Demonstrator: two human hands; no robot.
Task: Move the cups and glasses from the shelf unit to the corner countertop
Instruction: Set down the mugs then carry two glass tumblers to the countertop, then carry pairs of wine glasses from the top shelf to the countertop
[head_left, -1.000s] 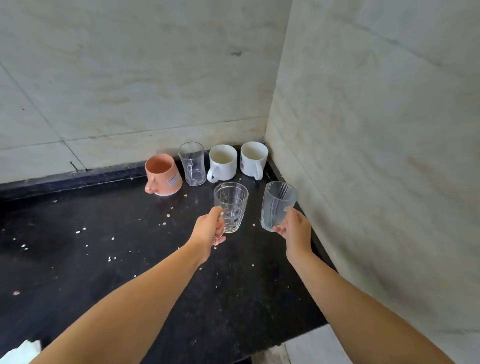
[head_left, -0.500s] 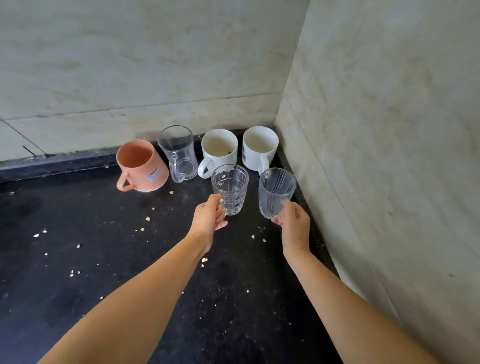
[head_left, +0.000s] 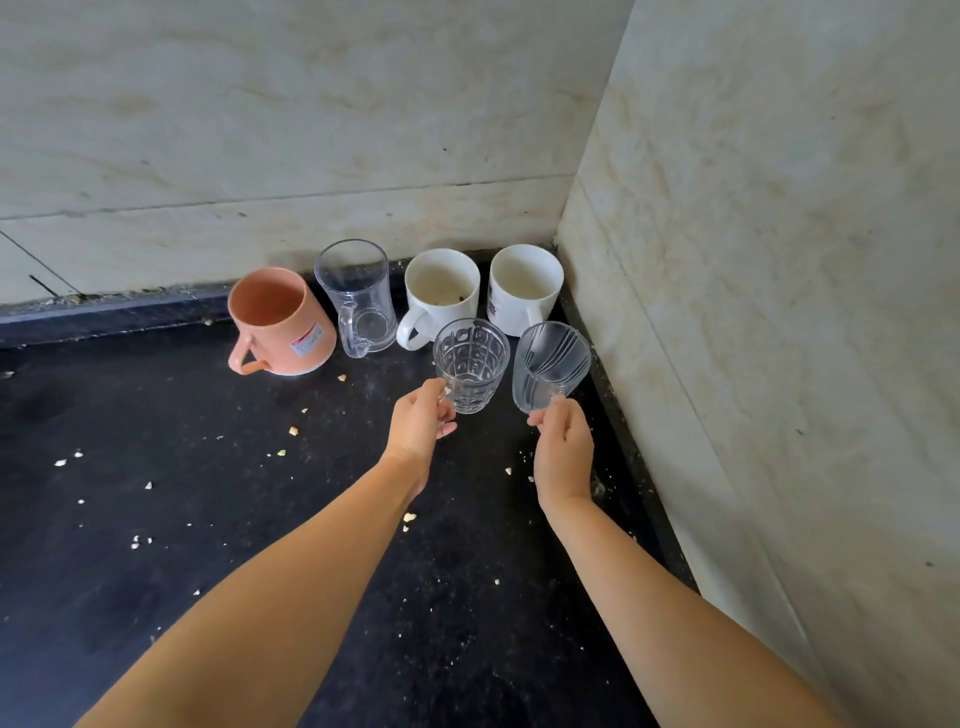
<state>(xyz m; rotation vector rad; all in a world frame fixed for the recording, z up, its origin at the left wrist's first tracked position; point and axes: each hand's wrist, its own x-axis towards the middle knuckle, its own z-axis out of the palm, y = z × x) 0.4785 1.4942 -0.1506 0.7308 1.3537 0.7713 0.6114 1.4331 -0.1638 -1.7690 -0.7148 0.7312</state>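
My left hand (head_left: 420, 421) grips a clear patterned glass (head_left: 471, 364) by its lower side, upright just above the black countertop (head_left: 156, 519). My right hand (head_left: 563, 447) holds a clear ribbed glass (head_left: 548, 364), tilted slightly, close to the right wall. Behind them, against the back wall, stand an orange mug (head_left: 280, 322), a clear glass mug (head_left: 358, 296) and two white mugs (head_left: 441, 291) (head_left: 524, 286). The shelf unit is out of view.
Marble walls meet at the corner right behind the white mugs; the right wall (head_left: 779, 312) runs close beside my right hand. Pale crumbs (head_left: 293, 430) are scattered over the countertop.
Both hands have carried their glasses forward into the corner, nearer the row of mugs. The view has moved closer and tipped down.
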